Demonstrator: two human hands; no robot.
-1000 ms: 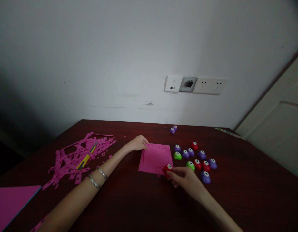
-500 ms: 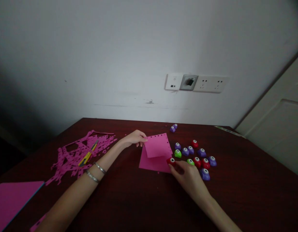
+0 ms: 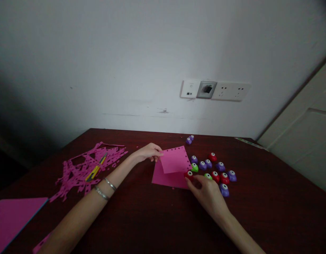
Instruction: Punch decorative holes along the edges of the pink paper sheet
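Note:
My left hand (image 3: 149, 152) pinches the left edge of a pink sheet of paper (image 3: 175, 162), which has small holes along its top and right edges. Beneath it, flat on the table, shows more pink paper (image 3: 167, 180); whether the two are joined at a fold I cannot tell. Between the thumb and fingers of my right hand (image 3: 208, 193) is a red craft punch (image 3: 189, 175), at the lower right corner of the raised sheet. Whether the sheet's edge is inside the punch is hidden.
Several purple, green and red punches (image 3: 224, 178) stand to the right, with two purple ones (image 3: 188, 141) farther back. Punched pink scraps (image 3: 73, 173) lie left under a yellow cutter knife (image 3: 94, 173). A pink stack (image 3: 17, 215) is at the near left; a wall (image 3: 139, 88) rises behind the table.
My left hand and the raised sheet have shifted slightly to the right. My right hand has moved the red punch a little right and up.

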